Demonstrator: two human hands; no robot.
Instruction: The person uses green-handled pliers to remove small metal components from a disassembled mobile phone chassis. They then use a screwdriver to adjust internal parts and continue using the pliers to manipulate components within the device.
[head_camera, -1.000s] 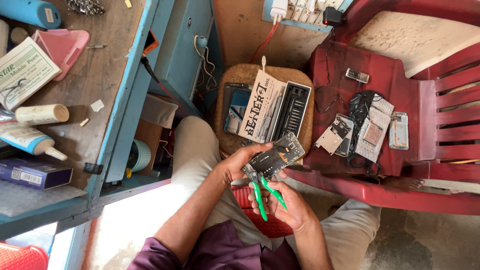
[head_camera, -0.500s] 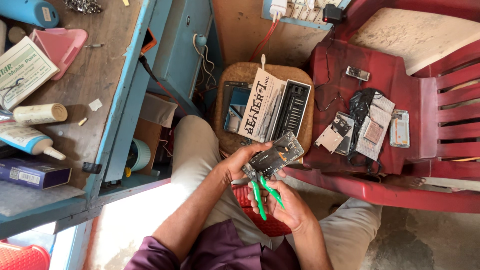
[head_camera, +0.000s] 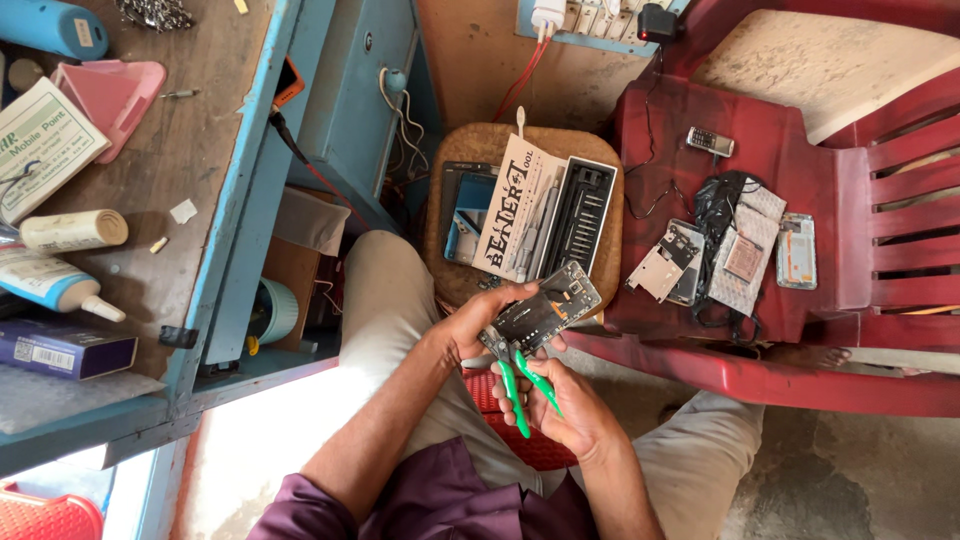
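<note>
Over my lap, just below frame centre, my left hand (head_camera: 470, 330) grips an opened phone chassis (head_camera: 545, 308) by its lower-left end, fingers curled round the edge. Its long axis runs from about 8 o'clock up to 2 o'clock, the far end pointing toward the red plastic chair (head_camera: 800, 200), the exposed inner side turned up to the camera. My right hand (head_camera: 570, 410) is clenched around the green handles of small pliers (head_camera: 520, 378); the handles trail toward 5 o'clock and the tips meet the chassis at its near end, touching it.

At 12 o'clock from the hands, a round wooden stool (head_camera: 440, 220) carries a precision screwdriver kit (head_camera: 580, 215) with its printed card lid, lying side by side with a dark tray. At 2 o'clock, on the chair seat, lie loose phone parts (head_camera: 668, 262), a black cable bundle (head_camera: 722, 205), a small handset (head_camera: 710, 141) and a bare phone frame (head_camera: 795, 250). At 9 to 10 o'clock stands the blue-edged bench (head_camera: 190, 160), holding a glue tube (head_camera: 50, 283), a cream roll (head_camera: 75, 230), a pink tray (head_camera: 110, 92) and a purple box (head_camera: 65, 348).
</note>
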